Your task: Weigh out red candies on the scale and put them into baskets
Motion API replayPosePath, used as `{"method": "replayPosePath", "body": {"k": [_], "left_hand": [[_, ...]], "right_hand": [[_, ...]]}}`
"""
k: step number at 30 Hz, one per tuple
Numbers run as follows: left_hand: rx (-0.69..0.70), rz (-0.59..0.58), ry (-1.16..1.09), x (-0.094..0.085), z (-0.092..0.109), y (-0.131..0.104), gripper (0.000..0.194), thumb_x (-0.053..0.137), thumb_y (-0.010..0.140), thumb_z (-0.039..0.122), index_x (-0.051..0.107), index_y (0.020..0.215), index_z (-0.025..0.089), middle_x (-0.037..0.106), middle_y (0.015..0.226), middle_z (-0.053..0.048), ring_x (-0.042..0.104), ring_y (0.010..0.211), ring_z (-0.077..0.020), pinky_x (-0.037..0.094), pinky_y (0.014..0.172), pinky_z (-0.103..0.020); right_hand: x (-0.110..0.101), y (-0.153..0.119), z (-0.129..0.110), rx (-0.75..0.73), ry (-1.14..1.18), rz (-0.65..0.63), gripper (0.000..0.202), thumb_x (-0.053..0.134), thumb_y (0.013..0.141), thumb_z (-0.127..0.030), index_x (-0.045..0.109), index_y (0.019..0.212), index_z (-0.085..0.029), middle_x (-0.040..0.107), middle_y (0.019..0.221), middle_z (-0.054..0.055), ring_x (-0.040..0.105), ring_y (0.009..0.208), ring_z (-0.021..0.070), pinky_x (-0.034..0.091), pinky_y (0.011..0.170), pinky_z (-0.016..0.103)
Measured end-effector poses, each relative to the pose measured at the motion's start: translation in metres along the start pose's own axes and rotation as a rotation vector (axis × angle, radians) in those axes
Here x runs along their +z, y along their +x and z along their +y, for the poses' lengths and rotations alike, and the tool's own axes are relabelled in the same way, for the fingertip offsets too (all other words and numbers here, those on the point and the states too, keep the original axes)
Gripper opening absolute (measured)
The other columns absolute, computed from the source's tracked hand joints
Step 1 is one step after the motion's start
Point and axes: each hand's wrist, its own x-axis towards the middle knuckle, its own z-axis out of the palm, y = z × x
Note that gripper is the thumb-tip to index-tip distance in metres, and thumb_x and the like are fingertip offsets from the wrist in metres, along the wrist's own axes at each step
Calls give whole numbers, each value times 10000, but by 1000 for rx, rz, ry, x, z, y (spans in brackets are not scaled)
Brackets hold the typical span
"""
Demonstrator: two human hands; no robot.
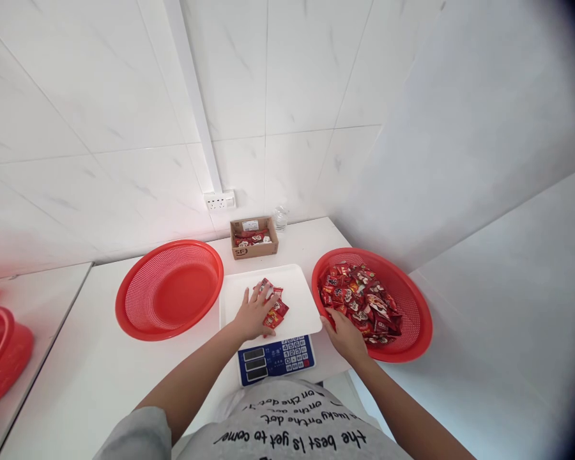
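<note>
My left hand (255,314) lies with spread fingers over a few small red snack packets (278,309) on the white pan (294,284) of a digital scale. Below the pan shows the scale's blue keypad panel (275,359), its displays dark. At the right, my right hand (347,335) grips the near left rim of a red plastic basket (419,319), thumb on the outer side and fingers over the edge. Inside that basket is a heap of similar red packets (359,300). Part of the packets on the pan is hidden under my left hand.
A second red basket (172,294) with nothing in it stands left of the scale. Behind the pan is a small cardboard box (253,249) of red packets, beside a clear plastic container (280,218). More red basins (4,351) are at far left. A socket (220,200) is on the wall.
</note>
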Motion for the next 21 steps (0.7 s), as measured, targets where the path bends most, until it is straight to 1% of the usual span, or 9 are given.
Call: {"method": "replayPosePath", "body": {"k": [3,5,7,10,12,15,18,20,21], "left_hand": [[206,-23,9,-3,-15,15,940,671,611,617,299,1414,298,130,1540,-87,3,1401,-341,6,1093,-565],[268,-45,-5,-1,-21,22,895,612,625,681,338,1395,317,199,1526,-75,47,1399,-347,19,1099,-550],[280,-32,-15,3,-23,27,845,556,657,710,365,1381,321,252,1508,-72,106,1392,-342,37,1105,-529],[205,53,-16,12,-15,26,783,496,719,699,379,1377,291,272,1497,-91,189,1373,-325,82,1108,-502],[93,125,-5,19,-5,23,738,466,765,665,379,1378,264,278,1492,-107,241,1353,-311,144,1096,-486],[-118,210,43,24,12,18,642,389,838,605,378,1375,254,301,1482,-111,335,1293,-307,252,1035,-492],[-257,207,74,24,21,14,629,333,860,591,367,1381,241,271,1496,-112,406,1224,-317,317,970,-497],[-263,190,65,22,19,13,670,330,848,614,340,1396,229,218,1517,-109,380,1249,-325,309,978,-503],[-235,184,57,21,16,13,703,336,834,636,322,1406,227,189,1526,-106,336,1286,-328,282,1003,-512]], "right_hand": [[0,0,0,3,-9,-7,508,268,903,-467,482,1260,-174,529,1296,127,508,1165,259,419,910,385],[-1,0,-1,6,-10,-9,509,267,904,-465,479,1263,-173,528,1296,130,510,1163,258,419,908,384],[-2,-1,-2,8,-12,-12,511,267,904,-465,481,1263,-169,532,1291,132,511,1160,259,419,906,383],[-5,-2,-5,19,-15,-27,516,268,903,-467,481,1266,-169,534,1288,133,513,1155,263,417,906,383],[-6,-2,-6,26,-13,-38,516,265,904,-463,477,1271,-169,529,1294,132,511,1155,261,411,912,378],[-6,-2,-6,37,-13,-48,518,265,904,-463,472,1275,-166,528,1296,131,506,1160,253,406,916,367],[-5,-2,-5,34,-16,-47,527,259,903,-465,468,1278,-158,531,1292,133,503,1165,252,403,919,363],[-5,-1,-4,26,-19,-47,533,252,905,-466,466,1279,-153,529,1295,134,501,1167,255,402,921,366],[-5,-1,-4,25,-22,-47,534,251,905,-467,465,1280,-152,526,1298,135,501,1168,256,401,923,368]]}}
